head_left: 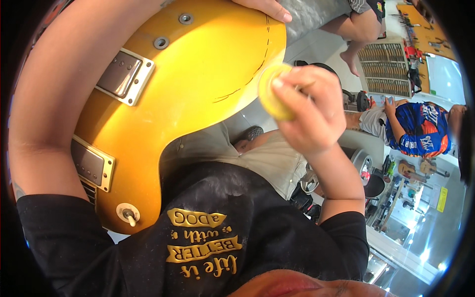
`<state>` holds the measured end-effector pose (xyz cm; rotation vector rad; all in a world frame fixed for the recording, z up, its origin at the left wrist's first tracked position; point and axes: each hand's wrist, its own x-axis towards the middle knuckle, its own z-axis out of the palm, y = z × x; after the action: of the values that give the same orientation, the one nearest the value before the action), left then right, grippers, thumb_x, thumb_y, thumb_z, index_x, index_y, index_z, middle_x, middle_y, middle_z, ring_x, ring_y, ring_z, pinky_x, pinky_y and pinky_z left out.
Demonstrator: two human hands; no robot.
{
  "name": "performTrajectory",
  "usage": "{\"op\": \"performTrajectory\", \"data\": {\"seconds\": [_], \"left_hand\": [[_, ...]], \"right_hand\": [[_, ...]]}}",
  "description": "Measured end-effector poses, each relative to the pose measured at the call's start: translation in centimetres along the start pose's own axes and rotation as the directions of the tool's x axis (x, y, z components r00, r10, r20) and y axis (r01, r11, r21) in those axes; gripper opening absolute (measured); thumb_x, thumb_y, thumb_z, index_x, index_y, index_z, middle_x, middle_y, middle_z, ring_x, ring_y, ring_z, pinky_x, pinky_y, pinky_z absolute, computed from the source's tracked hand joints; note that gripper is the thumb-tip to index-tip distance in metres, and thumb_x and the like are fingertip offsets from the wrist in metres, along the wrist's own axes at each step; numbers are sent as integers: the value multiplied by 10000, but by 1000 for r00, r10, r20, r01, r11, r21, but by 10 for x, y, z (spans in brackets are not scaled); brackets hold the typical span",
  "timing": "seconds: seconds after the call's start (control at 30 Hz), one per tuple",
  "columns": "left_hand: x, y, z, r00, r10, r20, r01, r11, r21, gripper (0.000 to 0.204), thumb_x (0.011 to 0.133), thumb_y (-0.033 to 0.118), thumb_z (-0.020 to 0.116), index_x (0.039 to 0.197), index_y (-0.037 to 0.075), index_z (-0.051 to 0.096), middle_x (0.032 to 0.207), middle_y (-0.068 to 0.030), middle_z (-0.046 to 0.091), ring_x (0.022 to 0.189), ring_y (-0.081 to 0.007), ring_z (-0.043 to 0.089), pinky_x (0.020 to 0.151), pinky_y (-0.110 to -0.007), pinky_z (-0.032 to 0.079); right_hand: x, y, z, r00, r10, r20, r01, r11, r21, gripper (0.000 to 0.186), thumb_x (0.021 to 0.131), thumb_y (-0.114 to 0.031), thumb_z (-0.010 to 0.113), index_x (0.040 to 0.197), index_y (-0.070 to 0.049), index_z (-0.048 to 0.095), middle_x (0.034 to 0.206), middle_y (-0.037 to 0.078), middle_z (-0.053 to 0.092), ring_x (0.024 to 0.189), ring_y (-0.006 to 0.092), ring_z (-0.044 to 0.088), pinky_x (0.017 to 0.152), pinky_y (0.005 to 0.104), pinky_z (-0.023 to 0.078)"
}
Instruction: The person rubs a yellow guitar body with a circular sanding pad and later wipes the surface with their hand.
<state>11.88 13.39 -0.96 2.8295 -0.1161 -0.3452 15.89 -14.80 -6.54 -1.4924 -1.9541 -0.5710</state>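
A gold-yellow electric guitar body (198, 74) lies across my lap, with two metal-covered pickups (121, 74) in cream frames and a toggle switch (129, 216). Along its far curved edge runs a dashed dark line (262, 57). My left forearm reaches over the body, and my left hand (264, 7) rests on its far edge, fingers stretched out and partly cut off by the frame. Just off the right edge of the body, my right hand (314, 106) grips a round yellow disc (275, 91). Motion blurs the disc, so its exact kind is unclear.
Beyond the guitar is a grey covered surface (316, 20), with another person's bare leg (354, 32) near it. At right, a person in a blue patterned shirt (423, 128) holds a phone-like object. Slatted racks (386, 67), small guitars (408, 171) and tools stand farther off.
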Motion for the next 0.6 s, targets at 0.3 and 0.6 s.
{"op": "performTrajectory", "data": {"seconds": [0.3,0.6], "left_hand": [[1,-3,4,997,7,-71,-4,999,54,764,1097,697,536,1381,27,770,1395,-260,752,1350,-451,682,1161,-538,496],[0,1,2,999,-8,-34,9,1000,29,763,1096,700,537,1374,29,771,1394,-258,753,1349,-449,682,1161,-540,496]], "right_hand": [[1,-15,2,999,44,-6,-44,999,16,486,611,44,877,1090,-29,830,1034,109,753,915,332,730,776,406,608],[-6,1,6,999,1,-32,-1,1000,9,545,576,55,815,1116,-13,831,1077,123,758,970,344,728,829,410,624]]}}
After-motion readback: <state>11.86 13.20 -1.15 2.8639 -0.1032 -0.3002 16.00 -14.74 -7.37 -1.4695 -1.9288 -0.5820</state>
